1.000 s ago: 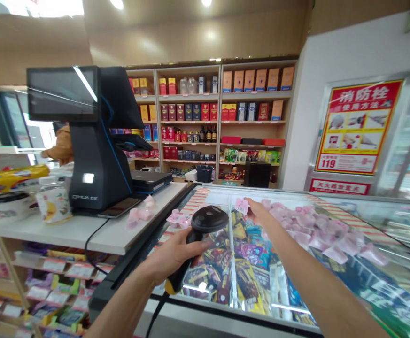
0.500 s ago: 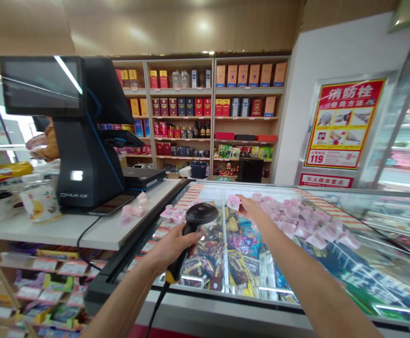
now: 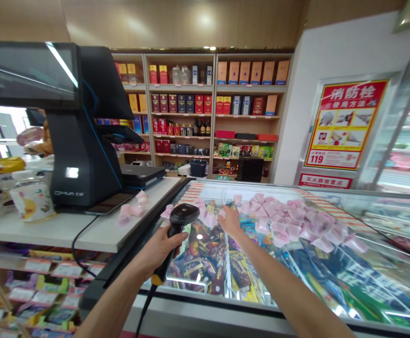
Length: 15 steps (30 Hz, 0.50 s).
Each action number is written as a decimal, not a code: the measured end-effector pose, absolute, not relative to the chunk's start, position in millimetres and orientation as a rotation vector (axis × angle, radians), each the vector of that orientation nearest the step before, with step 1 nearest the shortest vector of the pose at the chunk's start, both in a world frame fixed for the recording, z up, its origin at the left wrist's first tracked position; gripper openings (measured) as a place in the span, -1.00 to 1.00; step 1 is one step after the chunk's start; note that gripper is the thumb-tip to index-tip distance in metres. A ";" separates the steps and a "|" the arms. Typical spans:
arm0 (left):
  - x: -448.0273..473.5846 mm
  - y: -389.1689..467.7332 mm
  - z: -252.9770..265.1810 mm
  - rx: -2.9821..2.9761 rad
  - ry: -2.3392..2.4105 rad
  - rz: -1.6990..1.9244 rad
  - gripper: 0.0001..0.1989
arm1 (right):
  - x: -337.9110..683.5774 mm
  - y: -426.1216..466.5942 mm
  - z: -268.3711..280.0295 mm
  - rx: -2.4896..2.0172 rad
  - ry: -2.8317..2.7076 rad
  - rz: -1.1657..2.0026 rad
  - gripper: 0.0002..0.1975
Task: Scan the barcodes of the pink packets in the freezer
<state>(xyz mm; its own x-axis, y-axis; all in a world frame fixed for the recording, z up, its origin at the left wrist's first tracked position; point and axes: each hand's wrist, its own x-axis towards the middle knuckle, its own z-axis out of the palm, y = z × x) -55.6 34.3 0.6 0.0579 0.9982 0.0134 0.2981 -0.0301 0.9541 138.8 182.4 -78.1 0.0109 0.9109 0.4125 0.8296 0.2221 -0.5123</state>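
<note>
My left hand (image 3: 164, 246) is wrapped round the grip of a black handheld barcode scanner (image 3: 183, 215), its head level over the freezer's left part. A cord runs down from the yellow-banded base of the handle. My right hand (image 3: 230, 220) reaches over the glass with its fingers pinched at a small pale-pink plastic cup (image 3: 211, 219), partly hidden by the fingertips. Several like cups stand close by on the left. To the right of that hand lies a large spread of pink cups (image 3: 289, 216) on the glass top.
Under the glass of the chest freezer (image 3: 205, 300) lie colourful wrapped packs. A black checkout terminal (image 3: 85, 155) stands on the white counter (image 3: 106, 234) at left, with a few pink cups (image 3: 132, 210) beside it. Shelves of boxes (image 3: 180, 103) line the back wall.
My right hand has moved left and slightly down with the pink cup, toward the small group of cups on the left. The scanner in my left hand has shifted a little left.
</note>
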 end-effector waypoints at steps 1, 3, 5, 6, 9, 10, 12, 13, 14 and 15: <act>-57.1 34.0 0.8 1.467 1.375 1.024 -0.74 | 133.7 179.7 -80.6 -1.603 -1.864 0.159 -0.48; -60.0 33.0 1.8 1.452 1.369 1.018 -0.74 | 122.2 175.9 -84.6 -1.619 -1.929 0.182 -0.39; -63.2 31.4 3.1 1.439 1.362 1.021 -0.73 | 109.4 175.4 -86.4 -1.677 -1.962 0.206 -0.37; -64.9 30.4 3.7 1.435 1.364 1.023 -0.73 | 102.6 176.6 -86.3 -1.708 -1.978 0.215 -0.38; -69.0 27.6 5.3 1.424 1.379 1.026 -0.71 | 81.9 183.0 -83.2 -1.759 -2.030 0.226 -0.39; -69.7 27.1 5.4 1.417 1.386 1.025 -0.71 | 75.4 185.2 -81.7 -1.758 -2.049 0.233 -0.39; -69.7 27.0 5.0 1.409 1.393 1.026 -0.70 | 65.2 188.1 -78.9 -1.738 -2.079 0.264 -0.37; -69.0 27.5 4.4 1.408 1.394 1.028 -0.70 | 62.6 188.4 -77.4 -1.726 -2.089 0.287 -0.34; -67.8 28.1 3.6 1.411 1.393 1.028 -0.70 | 62.6 188.0 -75.7 -1.711 -2.099 0.307 -0.31; -66.0 28.9 2.9 1.422 1.385 1.025 -0.71 | 65.6 186.9 -73.6 -1.693 -2.108 0.315 -0.27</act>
<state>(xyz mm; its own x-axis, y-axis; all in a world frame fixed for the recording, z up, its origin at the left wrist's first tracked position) -66.0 28.9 2.9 0.0385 0.9991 -0.0164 0.2763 0.0052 0.9611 65.6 186.9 -73.6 -0.1728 0.9687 0.1780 0.8746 0.2341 -0.4247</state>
